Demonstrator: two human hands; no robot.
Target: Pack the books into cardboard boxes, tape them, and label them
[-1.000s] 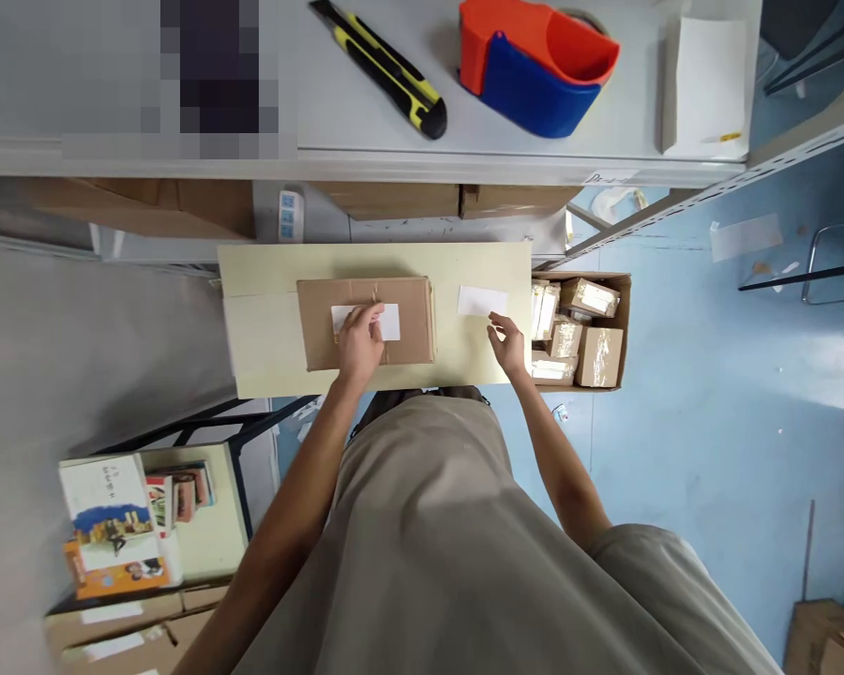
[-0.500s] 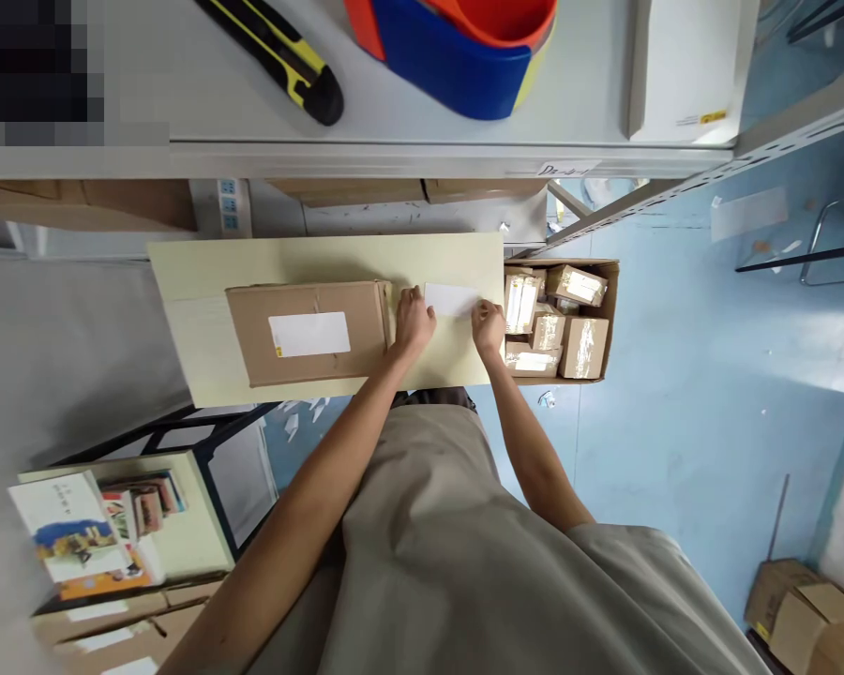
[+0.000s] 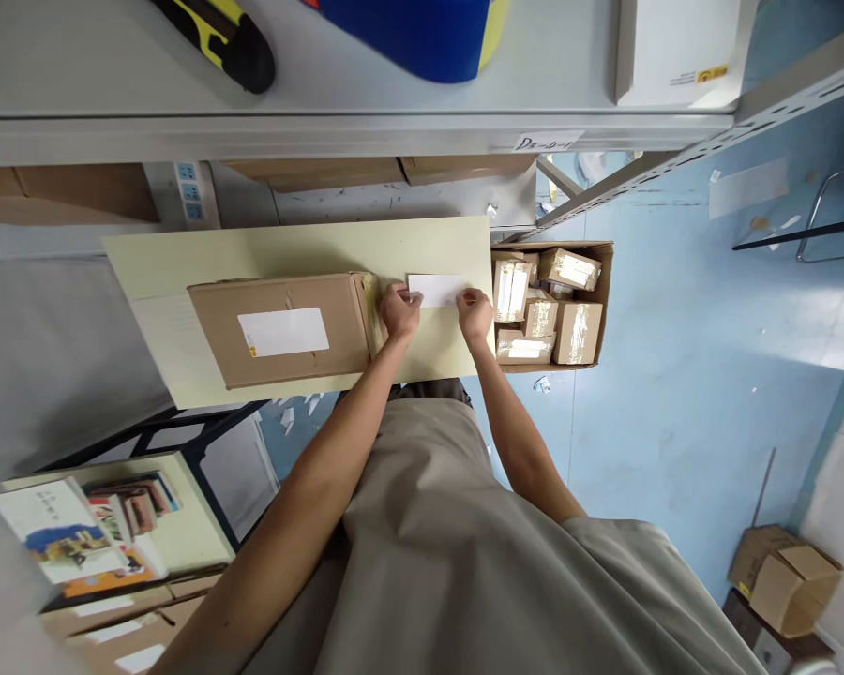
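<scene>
A small white paper slip [image 3: 436, 290] is held level over the pale yellow tabletop [image 3: 295, 242]. My left hand [image 3: 400, 310] pinches its left end and my right hand [image 3: 474, 314] pinches its right end, fingers closed on both. Whether the slip touches the tabletop I cannot tell. Just left of my left hand lies a closed brown cardboard box [image 3: 281, 330] with a white label [image 3: 283, 332] on its upper face.
Right of the table, an open carton [image 3: 606, 309] holds several small taped boxes. Above the table runs a grey shelf [image 3: 394, 131] carrying a yellow-black utility knife [image 3: 232, 42], a blue holder [image 3: 414, 37] and a white box [image 3: 679, 52]. Books [image 3: 77, 534] lie at lower left.
The view has shifted, so the shelf items sit higher and further left in the picture. Both hands keep hold of the white slip, which now shows more plainly.
</scene>
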